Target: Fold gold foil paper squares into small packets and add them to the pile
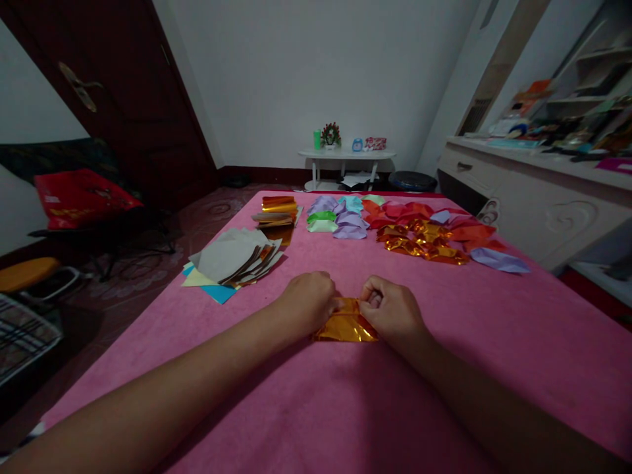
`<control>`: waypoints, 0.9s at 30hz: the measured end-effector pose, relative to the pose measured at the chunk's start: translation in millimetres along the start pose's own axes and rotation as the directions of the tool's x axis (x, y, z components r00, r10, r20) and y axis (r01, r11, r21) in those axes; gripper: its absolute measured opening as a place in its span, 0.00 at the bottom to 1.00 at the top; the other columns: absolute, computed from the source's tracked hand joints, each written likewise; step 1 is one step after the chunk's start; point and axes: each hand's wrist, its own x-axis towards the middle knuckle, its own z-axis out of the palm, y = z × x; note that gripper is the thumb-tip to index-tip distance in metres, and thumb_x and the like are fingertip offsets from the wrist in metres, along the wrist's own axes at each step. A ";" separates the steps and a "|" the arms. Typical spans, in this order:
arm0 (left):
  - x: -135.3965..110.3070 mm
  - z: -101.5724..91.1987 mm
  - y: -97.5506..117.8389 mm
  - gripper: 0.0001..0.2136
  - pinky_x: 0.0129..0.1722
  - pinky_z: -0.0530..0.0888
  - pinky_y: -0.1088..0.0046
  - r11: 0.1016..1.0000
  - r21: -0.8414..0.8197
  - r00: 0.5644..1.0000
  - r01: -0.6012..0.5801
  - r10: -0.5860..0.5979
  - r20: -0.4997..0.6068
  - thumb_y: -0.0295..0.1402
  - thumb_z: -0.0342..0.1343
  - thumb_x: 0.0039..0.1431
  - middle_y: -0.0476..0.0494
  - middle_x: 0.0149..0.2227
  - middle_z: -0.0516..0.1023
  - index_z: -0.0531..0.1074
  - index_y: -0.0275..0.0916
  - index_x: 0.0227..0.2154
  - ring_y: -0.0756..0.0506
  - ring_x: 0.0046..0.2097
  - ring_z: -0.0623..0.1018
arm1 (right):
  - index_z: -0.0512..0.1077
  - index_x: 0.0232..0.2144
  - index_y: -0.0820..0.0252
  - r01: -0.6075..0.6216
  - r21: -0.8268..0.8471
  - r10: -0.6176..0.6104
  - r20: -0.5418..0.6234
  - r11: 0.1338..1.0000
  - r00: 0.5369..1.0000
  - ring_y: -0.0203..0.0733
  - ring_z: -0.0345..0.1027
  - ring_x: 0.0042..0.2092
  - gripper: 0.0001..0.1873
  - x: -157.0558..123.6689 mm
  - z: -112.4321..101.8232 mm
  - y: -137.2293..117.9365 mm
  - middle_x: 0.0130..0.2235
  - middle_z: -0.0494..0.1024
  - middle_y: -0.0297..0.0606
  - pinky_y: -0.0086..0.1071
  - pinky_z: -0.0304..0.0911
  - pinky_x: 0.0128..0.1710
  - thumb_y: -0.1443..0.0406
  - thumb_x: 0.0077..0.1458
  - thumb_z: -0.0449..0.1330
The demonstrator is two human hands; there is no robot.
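At the near centre of the pink table (494, 349), a gold foil piece (345, 328) is lying on the cloth, partly folded, its upper edge rising between the two hands. Left hand (309, 304) is resting on the foil's upper left corner. Its fingers are curling together into a loose fist, tips hidden beneath the hand, apparently pinching the edge. Right hand (394, 311) is sitting at the upper right corner, thumb and forefinger pressing together on the foil, the other fingers tucking in behind.

Surroundings: a fanned paper stack (232, 260) is lying to the left beyond the hands, grey sheet on top, blue and pale yellow showing beneath. Farther back, gold foil sheets (277, 209) are sitting in a small pile. Lilac and green folded pieces (340, 220) are lying beside them, and red and gold folded pieces (424, 240) are spreading to the right. All are well apart from the hands.

Judgement on the fold in hand: foil is likely taking creases for good and showing every stray wrinkle, so the edges are needing alignment before any pressure is going on. Both pinches are working best when symmetrical, holding the corners matched while a fingertip is running the crease outward from the middle. Soft cloth underneath is probably giving little backing, so firm pressing is looking necessary. Light is dim, so checking the edges by touch is seeming wise
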 end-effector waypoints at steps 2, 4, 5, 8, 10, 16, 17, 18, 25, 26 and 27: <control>-1.6 5.9 5.2 0.11 0.29 0.67 0.70 0.998 0.028 0.998 0.061 -0.061 -0.019 0.35 0.51 0.59 0.38 0.31 0.74 0.76 0.35 0.33 0.43 0.31 0.76 | 0.66 0.20 0.56 -0.001 -0.005 0.001 -0.004 1.000 1.000 0.32 0.58 0.20 0.03 0.1 0.6 0.8 0.19 0.69 0.29 0.25 0.47 0.19 0.69 0.40 0.55; -5.7 12.1 10.5 0.11 0.31 0.69 0.69 0.993 0.043 0.992 0.114 -0.112 -0.053 0.34 0.50 0.60 0.37 0.35 0.73 0.75 0.33 0.36 0.42 0.33 0.76 | 0.66 0.20 0.56 -0.005 -0.009 0.005 -0.004 1.000 1.000 0.32 0.59 0.21 0.03 0.2 1.6 2.3 0.19 0.69 0.29 0.25 0.47 0.19 0.69 0.40 0.56; -8.0 14.4 12.9 0.11 0.32 0.69 0.68 0.991 0.043 0.990 0.130 -0.127 -0.066 0.34 0.50 0.60 0.36 0.36 0.73 0.74 0.33 0.37 0.41 0.35 0.76 | 0.66 0.20 0.56 -0.006 -0.008 0.006 -0.002 1.000 1.000 0.33 0.59 0.21 0.02 0.2 2.1 3.0 0.19 0.69 0.28 0.25 0.47 0.20 0.69 0.40 0.56; -13.6 16.9 16.9 0.16 0.35 0.70 0.65 0.992 0.023 0.990 0.124 -0.122 -0.069 0.40 0.51 0.60 0.35 0.38 0.72 0.73 0.30 0.39 0.38 0.38 0.75 | 0.66 0.20 0.56 -0.009 -0.005 0.009 0.009 1.000 1.000 0.33 0.59 0.21 0.02 0.4 2.8 4.4 0.19 0.69 0.28 0.25 0.47 0.20 0.68 0.41 0.56; -15.3 16.6 15.8 0.22 0.37 0.70 0.63 0.995 0.001 0.993 0.095 -0.095 -0.064 0.48 0.52 0.58 0.34 0.38 0.71 0.72 0.30 0.39 0.38 0.38 0.75 | 0.66 0.20 0.56 -0.010 -0.008 0.010 0.012 1.000 1.000 0.33 0.59 0.21 0.02 0.6 2.6 4.3 0.19 0.68 0.28 0.25 0.47 0.20 0.68 0.41 0.56; -20.3 19.6 -10.9 0.19 0.34 0.68 0.70 0.960 -0.271 0.995 -0.064 0.043 -0.085 0.48 0.59 0.52 0.43 0.36 0.69 0.68 0.35 0.34 0.45 0.36 0.70 | 0.66 0.20 0.57 0.002 0.041 -0.002 0.007 0.999 1.000 0.32 0.58 0.20 0.02 0.0 1.5 4.6 0.18 0.67 0.28 0.25 0.47 0.19 0.69 0.40 0.56; -21.4 20.5 -16.9 0.18 0.33 0.67 0.72 0.929 -0.362 0.995 -0.079 0.053 -0.081 0.46 0.60 0.51 0.45 0.36 0.68 0.67 0.37 0.34 0.46 0.35 0.70 | 0.66 0.20 0.57 0.000 0.058 0.000 0.003 0.998 1.000 0.32 0.57 0.20 0.03 -0.1 1.8 5.2 0.18 0.66 0.28 0.25 0.46 0.19 0.69 0.40 0.56; -22.3 21.4 -22.3 0.18 0.31 0.66 0.74 0.893 -0.442 0.996 -0.087 0.063 -0.068 0.45 0.62 0.49 0.46 0.36 0.68 0.67 0.37 0.35 0.48 0.34 0.69 | 0.66 0.20 0.57 -0.004 0.085 0.004 0.000 0.996 1.000 0.32 0.57 0.20 0.03 -0.1 2.2 5.8 0.18 0.65 0.27 0.24 0.47 0.19 0.69 0.39 0.56; -10.9 26.6 -33.5 0.27 0.27 0.64 0.77 0.791 -0.611 0.994 0.021 -0.083 -0.075 0.42 0.69 0.36 0.48 0.34 0.72 0.72 0.39 0.42 0.50 0.30 0.69 | 0.66 0.19 0.59 -0.092 0.509 0.113 -0.011 0.856 0.994 0.30 0.56 0.20 0.05 0.6 -1.6 -3.4 0.18 0.64 0.28 0.24 0.51 0.18 0.66 0.39 0.60; -7.8 27.7 -33.7 0.25 0.27 0.64 0.77 0.788 -0.615 0.991 0.020 -0.096 -0.091 0.41 0.69 0.36 0.48 0.32 0.72 0.74 0.39 0.40 0.50 0.30 0.69 | 0.66 0.19 0.59 -0.083 0.540 0.120 -0.035 0.837 0.992 0.30 0.55 0.19 0.06 0.2 -3.1 -6.0 0.18 0.64 0.28 0.24 0.50 0.18 0.65 0.38 0.61; -5.2 29.0 -34.1 0.22 0.26 0.63 0.77 0.782 -0.623 0.990 0.017 -0.101 -0.100 0.41 0.69 0.36 0.48 0.31 0.73 0.75 0.40 0.37 0.50 0.30 0.69 | 0.66 0.19 0.59 -0.067 0.555 0.120 -0.060 0.829 0.991 0.29 0.54 0.19 0.07 -0.5 -4.5 -8.3 0.18 0.64 0.28 0.23 0.50 0.17 0.65 0.38 0.62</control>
